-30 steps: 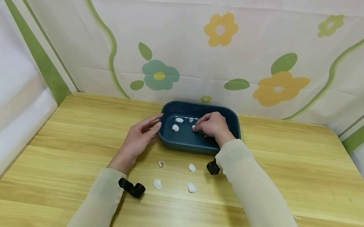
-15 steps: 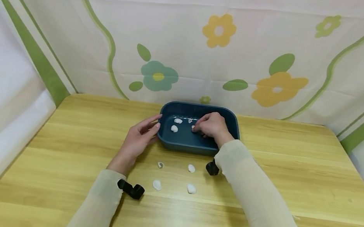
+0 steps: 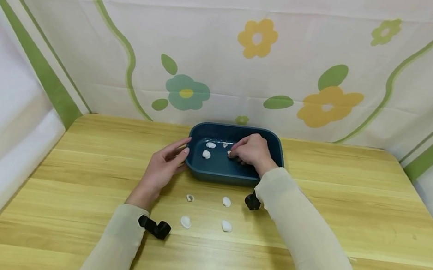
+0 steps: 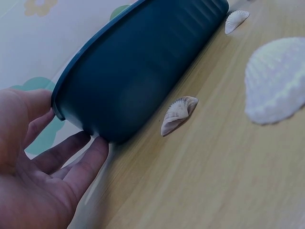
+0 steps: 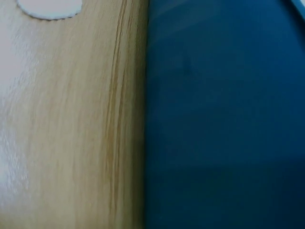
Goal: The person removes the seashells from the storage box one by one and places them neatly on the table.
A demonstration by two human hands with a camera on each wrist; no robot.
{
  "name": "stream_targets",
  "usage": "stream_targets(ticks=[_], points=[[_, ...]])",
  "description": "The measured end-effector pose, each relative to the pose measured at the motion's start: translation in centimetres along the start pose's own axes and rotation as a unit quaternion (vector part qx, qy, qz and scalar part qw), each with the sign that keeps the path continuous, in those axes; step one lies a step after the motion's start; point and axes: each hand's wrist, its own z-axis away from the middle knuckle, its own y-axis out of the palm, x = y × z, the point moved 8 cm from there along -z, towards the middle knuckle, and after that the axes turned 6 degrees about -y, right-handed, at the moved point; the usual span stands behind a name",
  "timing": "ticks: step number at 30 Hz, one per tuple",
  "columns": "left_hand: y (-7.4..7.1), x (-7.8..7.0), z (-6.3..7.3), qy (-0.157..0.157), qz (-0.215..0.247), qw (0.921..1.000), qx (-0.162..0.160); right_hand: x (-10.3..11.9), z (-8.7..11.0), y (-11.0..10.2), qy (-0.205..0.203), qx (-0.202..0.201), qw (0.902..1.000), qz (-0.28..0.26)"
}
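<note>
A dark blue rectangular basin point(image 3: 210, 177) stands at the back of the table. My left hand point(image 3: 161, 166) is at its left end; in the left wrist view, the thumb touches the rim and extended fingertips rest against the lower wall. My right hand point(image 3: 252, 150) reaches inside and pinches a small seashell point(image 3: 229, 153) near the basin floor. Two white seashells, one at the back point(image 3: 211, 145) and one in front point(image 3: 206, 154), lie left in the basin, with a tiny shell point(image 3: 225, 145) nearby. The right wrist view shows the basin's outer wall point(image 5: 224, 109), not the hand.
Before the basin, several shells lie on the wooden table point(image 3: 307, 260): a brownish shell point(image 3: 189, 198), a white shell point(image 3: 226, 202), and two nearer white ones, a left shell point(image 3: 185, 222) and a right shell point(image 3: 226, 226). A flower-patterned cloth point(image 3: 219, 60) hangs behind.
The head view has shifted slightly, so everything sits a little lower in it. Both hands keep their places at the basin, and the shells have not moved.
</note>
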Motion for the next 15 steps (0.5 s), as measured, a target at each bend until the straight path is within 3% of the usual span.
stream_targets(ticks=[15], points=[[0.03,-0.04,-0.03,0.002,0.003,1.0,0.004,-0.25,-0.04,0.05,0.011,0.006,0.9999,-0.008]])
